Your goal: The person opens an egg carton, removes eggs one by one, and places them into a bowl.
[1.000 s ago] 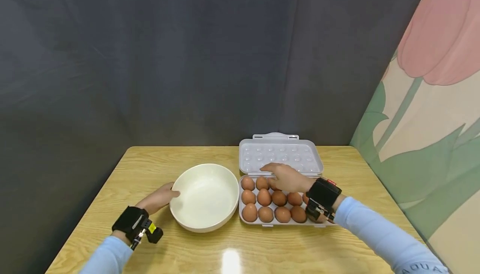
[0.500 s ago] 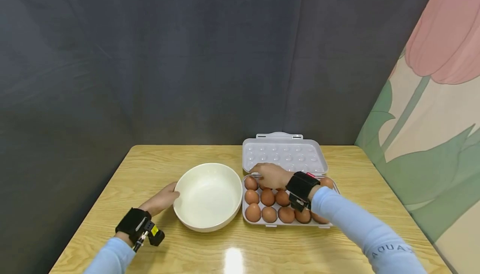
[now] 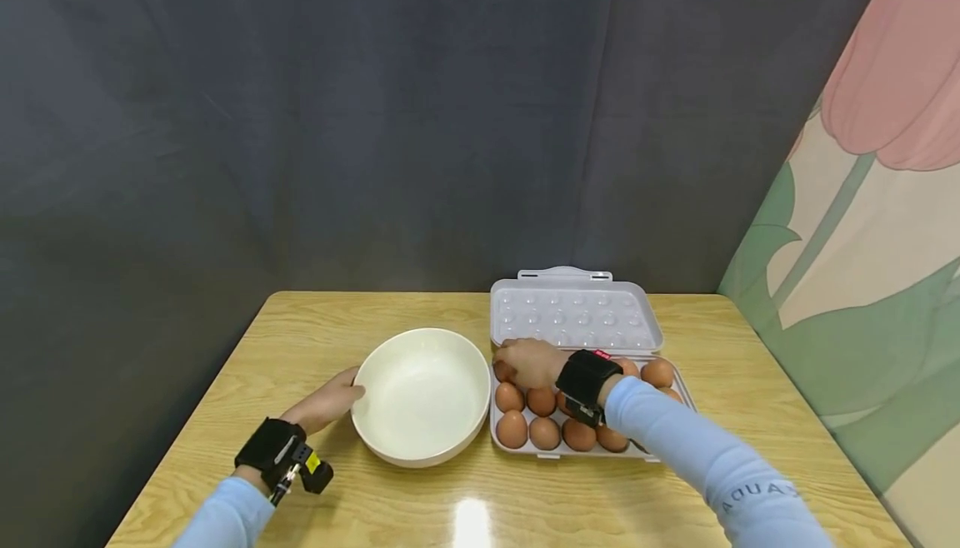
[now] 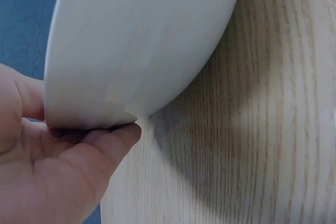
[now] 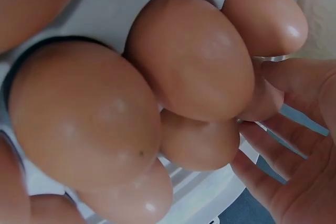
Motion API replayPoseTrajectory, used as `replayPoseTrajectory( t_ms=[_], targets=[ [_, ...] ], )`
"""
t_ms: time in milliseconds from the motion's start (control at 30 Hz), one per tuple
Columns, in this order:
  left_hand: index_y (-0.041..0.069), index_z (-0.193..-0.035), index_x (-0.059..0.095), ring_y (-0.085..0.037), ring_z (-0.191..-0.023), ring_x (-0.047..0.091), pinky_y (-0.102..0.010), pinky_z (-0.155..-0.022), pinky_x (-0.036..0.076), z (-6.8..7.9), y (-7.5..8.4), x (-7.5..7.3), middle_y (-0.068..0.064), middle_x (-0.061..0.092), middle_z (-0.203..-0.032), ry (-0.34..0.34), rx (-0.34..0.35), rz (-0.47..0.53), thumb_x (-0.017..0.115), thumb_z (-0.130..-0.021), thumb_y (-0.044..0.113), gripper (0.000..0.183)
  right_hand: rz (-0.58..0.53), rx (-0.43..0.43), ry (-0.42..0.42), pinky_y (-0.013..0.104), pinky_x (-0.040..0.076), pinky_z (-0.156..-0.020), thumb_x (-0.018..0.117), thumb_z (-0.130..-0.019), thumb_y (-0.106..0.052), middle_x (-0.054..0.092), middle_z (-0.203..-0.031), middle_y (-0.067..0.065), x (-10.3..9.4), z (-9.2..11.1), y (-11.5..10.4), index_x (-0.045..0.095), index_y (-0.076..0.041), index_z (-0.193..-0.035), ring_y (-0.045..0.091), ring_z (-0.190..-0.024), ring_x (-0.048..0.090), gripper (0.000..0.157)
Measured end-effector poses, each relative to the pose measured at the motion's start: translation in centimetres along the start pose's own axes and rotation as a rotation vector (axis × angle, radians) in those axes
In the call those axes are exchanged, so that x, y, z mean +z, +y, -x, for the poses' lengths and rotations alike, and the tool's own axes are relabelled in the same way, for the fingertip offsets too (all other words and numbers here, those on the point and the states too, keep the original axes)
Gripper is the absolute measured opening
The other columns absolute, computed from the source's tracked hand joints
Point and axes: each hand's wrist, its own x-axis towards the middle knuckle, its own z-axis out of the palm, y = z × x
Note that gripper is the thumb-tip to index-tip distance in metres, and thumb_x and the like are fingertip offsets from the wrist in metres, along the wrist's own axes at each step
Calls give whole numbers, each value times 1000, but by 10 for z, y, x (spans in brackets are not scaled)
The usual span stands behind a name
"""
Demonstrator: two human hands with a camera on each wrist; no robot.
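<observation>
A cream-white round bowl stands on the table, left of an egg carton holding several brown eggs. My left hand grips the bowl's left side, thumb over the rim and fingers against the outer wall. Over the carton's back-left corner, my right hand has its thumb and fingertips around the corner egg. That egg appears still seated in the carton. In the right wrist view, other eggs partly hide it.
The carton's pale translucent lid lies folded back behind the eggs. A dark curtain rises behind the wooden table. At right stands a panel with a tulip picture. Bowl and carton stand side by side, almost touching.
My right hand has moved left along the back row and closed around the corner egg. My left hand keeps its hold on the bowl. The head view has shifted slightly.
</observation>
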Motion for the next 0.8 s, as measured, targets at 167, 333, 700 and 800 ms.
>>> replayPoseTrajectory(
  t_ms=[167,333,700,800],
  targets=[
    [-3,-145,16,-39,-137,18,-54,-111,19,1,1,2,-25,18,-149,2,0,-9,28,-96,6,51,14,-7,28,35,52,-67,64,-79,-10,54,-89,1,6,-3,2,65,-13,-98,20,-76,58,19],
    [-5,-144,16,-40,-136,19,-54,-110,20,1,-2,2,-27,18,-148,4,-3,-22,28,-96,6,50,44,-41,82,32,51,-65,64,-77,-9,51,-87,3,14,-5,2,62,-9,-94,22,-74,58,17],
    [-5,-144,18,-40,-136,21,-54,-111,21,4,-3,3,-27,21,-147,14,19,-1,29,-96,5,50,114,144,65,38,54,-66,67,-80,-20,53,-98,13,17,-11,-12,52,-2,-112,28,-76,60,39],
    [-6,-143,18,-40,-136,20,-54,-111,20,5,-2,4,-27,20,-147,9,25,-7,28,-96,5,49,99,193,47,38,54,-64,67,-79,-18,53,-97,13,18,-13,-16,52,-2,-111,28,-73,60,38]
  ],
)
